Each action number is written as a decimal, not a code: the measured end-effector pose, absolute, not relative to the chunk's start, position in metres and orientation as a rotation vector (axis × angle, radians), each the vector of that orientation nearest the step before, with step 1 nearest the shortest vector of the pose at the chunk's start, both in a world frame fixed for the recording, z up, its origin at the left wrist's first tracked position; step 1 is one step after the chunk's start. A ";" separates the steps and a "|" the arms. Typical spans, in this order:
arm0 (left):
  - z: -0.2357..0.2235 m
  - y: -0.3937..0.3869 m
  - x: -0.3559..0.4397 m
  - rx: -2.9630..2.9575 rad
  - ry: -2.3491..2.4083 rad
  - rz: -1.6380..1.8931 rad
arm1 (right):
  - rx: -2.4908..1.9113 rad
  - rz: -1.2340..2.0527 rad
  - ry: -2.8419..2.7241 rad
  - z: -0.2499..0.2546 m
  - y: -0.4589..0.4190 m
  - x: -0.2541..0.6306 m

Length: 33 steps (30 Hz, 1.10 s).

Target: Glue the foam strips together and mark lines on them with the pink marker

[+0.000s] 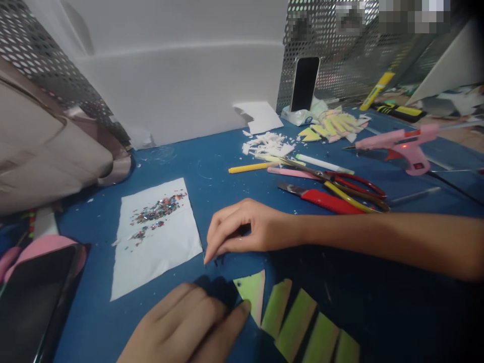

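Observation:
My right hand [242, 229] is closed in a pinch, fingertips pointing down just beside the lower right corner of a white paper sheet [170, 257]. Whatever it pinches is too small to make out. Colourful glitter flakes [161, 210] lie scattered on that sheet. At the bottom, my left hand [185, 322] has its fingers curled, and a fingertip presses the edge of a light green and pink triangular cutout [252, 292]. The triangle has a small dark dot near its left corner. Several green cut strips [297, 317] follow in a row to its right.
A pink glue gun [406, 143] with a lit red light stands at right. Scissors [351, 184], a red utility knife [330, 201] and pens lie behind my right arm. White scraps [268, 144], a propped phone [304, 83] and another phone [38, 302] surround the area.

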<state>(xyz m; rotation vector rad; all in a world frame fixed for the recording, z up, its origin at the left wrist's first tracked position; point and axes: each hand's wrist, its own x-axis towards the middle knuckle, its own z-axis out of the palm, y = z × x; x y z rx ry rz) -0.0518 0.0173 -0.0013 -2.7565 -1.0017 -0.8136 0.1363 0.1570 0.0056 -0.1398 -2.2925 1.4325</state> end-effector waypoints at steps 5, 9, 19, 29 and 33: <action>0.008 0.015 -0.062 -2.894 -1.313 -0.832 | -0.175 1.494 -2.278 0.006 0.156 0.137; 0.014 0.019 -0.062 -2.712 -1.679 -1.011 | -0.145 1.417 -2.311 0.005 0.156 0.137; 0.010 0.027 -0.063 -2.611 -1.979 -1.245 | -0.165 1.335 -2.271 0.001 0.159 0.138; 0.011 0.027 -0.061 -2.699 -1.959 -1.035 | -0.190 1.213 -2.327 0.003 0.156 0.138; 0.009 0.031 -0.063 -2.716 -1.897 -0.921 | -0.200 1.219 -2.326 0.003 0.154 0.137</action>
